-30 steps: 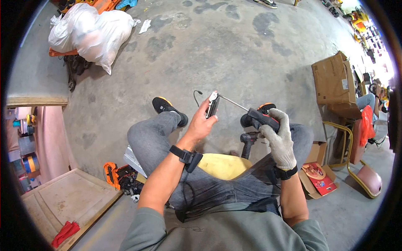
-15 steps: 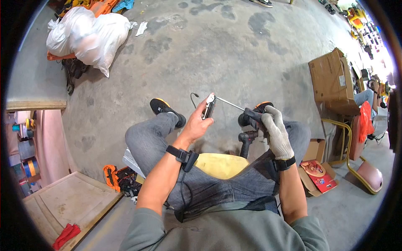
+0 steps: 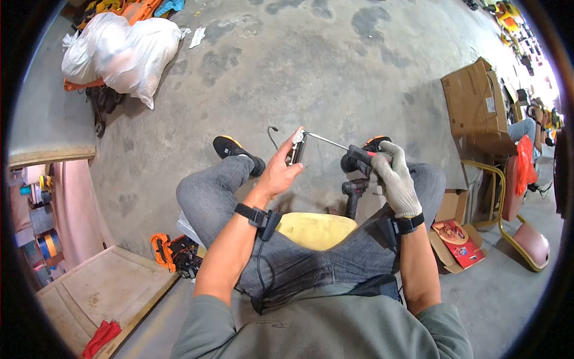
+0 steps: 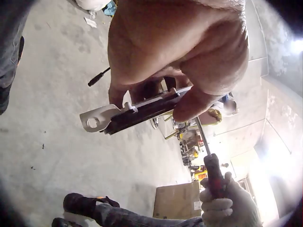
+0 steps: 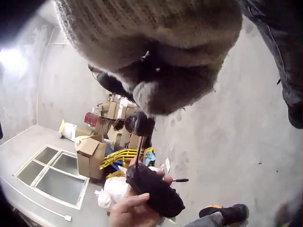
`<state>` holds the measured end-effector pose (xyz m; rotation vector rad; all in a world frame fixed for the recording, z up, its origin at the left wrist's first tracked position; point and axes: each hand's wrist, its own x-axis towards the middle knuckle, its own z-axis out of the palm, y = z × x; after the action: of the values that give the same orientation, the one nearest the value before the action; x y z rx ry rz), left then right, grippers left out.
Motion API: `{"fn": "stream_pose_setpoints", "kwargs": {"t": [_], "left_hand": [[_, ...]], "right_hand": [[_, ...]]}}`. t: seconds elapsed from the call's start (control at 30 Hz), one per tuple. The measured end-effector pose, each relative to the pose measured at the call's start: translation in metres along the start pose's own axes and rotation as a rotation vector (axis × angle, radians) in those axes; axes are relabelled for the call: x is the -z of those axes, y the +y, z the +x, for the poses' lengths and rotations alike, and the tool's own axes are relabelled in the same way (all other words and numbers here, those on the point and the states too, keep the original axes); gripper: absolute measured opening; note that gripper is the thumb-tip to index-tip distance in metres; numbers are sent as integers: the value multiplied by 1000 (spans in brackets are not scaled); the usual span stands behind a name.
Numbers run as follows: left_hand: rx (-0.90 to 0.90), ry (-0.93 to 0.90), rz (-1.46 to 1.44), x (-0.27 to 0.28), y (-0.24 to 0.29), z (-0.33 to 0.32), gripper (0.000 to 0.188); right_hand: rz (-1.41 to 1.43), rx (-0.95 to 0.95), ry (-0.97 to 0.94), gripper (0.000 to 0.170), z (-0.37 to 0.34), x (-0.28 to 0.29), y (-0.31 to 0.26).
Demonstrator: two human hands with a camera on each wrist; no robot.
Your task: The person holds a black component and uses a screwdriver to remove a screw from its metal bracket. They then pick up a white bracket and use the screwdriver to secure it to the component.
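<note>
My bare left hand (image 3: pixel 278 178) grips a flat black part with a pale metal bracket (image 4: pixel 93 122) along one side. A round hole shows in the bracket's end tab. From the part's far side a short black cable (image 3: pixel 272 133) sticks out, ending in a plug. In my gloved right hand (image 3: pixel 394 182) is a screwdriver (image 3: pixel 360 155) with a black and red handle, fingers wrapped round it. Its shaft slants left, and the tip meets the upper end of the held part in the head view. The right wrist view shows the part's black face (image 5: pixel 154 191).
A cordless drill (image 3: pixel 354 190) stands between my legs by the yellow seat (image 3: pixel 314 230). An opened carton with a red print (image 3: pixel 457 242) and a chair (image 3: pixel 526 245) are at right, a large cardboard box (image 3: pixel 475 107) beyond. White sacks (image 3: pixel 128 57) lie far left.
The right hand's fingers have shifted on the screwdriver, whose handle now shows its red side differently. The tip remains at the part's upper end. The left hand keeps its hold, nearly still.
</note>
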<state>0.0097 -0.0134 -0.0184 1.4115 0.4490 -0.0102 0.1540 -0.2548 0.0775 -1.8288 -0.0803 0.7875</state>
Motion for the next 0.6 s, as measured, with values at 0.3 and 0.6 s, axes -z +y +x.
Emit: {"fn": "stream_pose_setpoints", "kwargs": {"t": [0.3, 0.6], "left_hand": [[-3, -12, 25, 2, -4, 0, 79], [-17, -5, 63, 2, 1, -1, 79]], "right_hand": [[35, -24, -32, 52, -4, -3, -4], [126, -11, 8, 55, -5, -10, -3]]}}
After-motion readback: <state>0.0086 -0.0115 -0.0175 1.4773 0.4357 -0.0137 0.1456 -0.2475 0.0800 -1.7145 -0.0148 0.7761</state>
